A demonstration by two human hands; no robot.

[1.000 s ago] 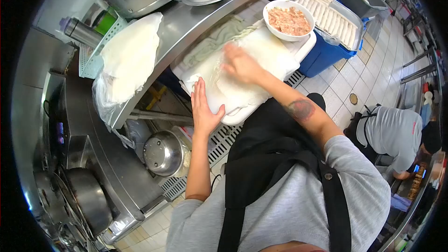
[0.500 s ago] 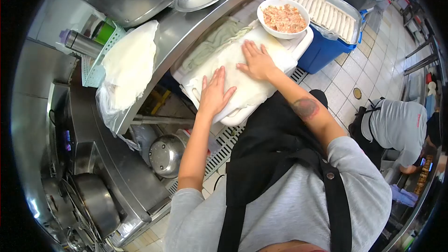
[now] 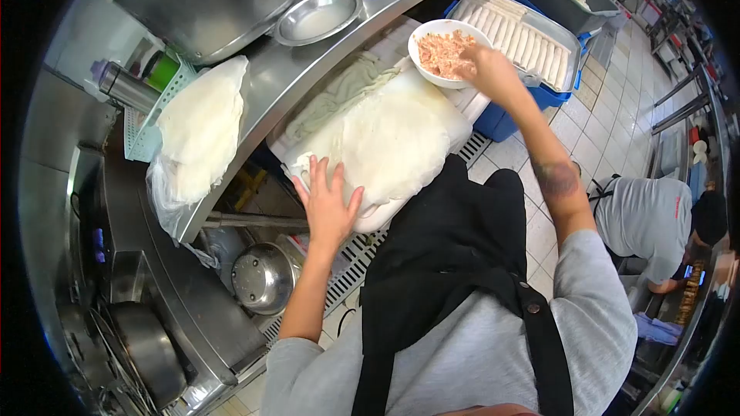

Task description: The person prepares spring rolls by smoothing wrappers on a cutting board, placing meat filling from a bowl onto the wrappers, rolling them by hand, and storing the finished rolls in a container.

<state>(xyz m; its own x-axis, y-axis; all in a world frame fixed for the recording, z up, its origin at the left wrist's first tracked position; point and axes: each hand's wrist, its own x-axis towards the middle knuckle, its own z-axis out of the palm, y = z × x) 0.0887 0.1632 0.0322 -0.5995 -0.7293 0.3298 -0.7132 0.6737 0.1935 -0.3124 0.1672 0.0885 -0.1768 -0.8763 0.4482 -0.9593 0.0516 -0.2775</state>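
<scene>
A thin, pale wrapper sheet [image 3: 385, 142] lies spread over a white board or tub lid. My left hand [image 3: 327, 204] rests on its near left edge, fingers spread and holding nothing. At the far right corner stands a white bowl [image 3: 426, 71] of pink minced filling [image 3: 445, 52]. My right hand [image 3: 491, 71] reaches over the bowl's right rim, its bent fingers closed together in the filling; the fingertips are partly hidden. A crumpled greenish cloth [image 3: 339, 92] lies along the sheet's far side.
A tray of white rolls [image 3: 524, 38] sits on a blue tub [image 3: 497, 119] at the right. More pale sheets [image 3: 204, 112] hang over the steel counter [image 3: 266, 81] beside a metal dish [image 3: 317, 19]. A co-worker [image 3: 647, 216] bends over at the far right.
My right hand has left the sheet and moved right into the bowl. My left hand has slid toward the sheet's near left edge. The view has shifted slightly.
</scene>
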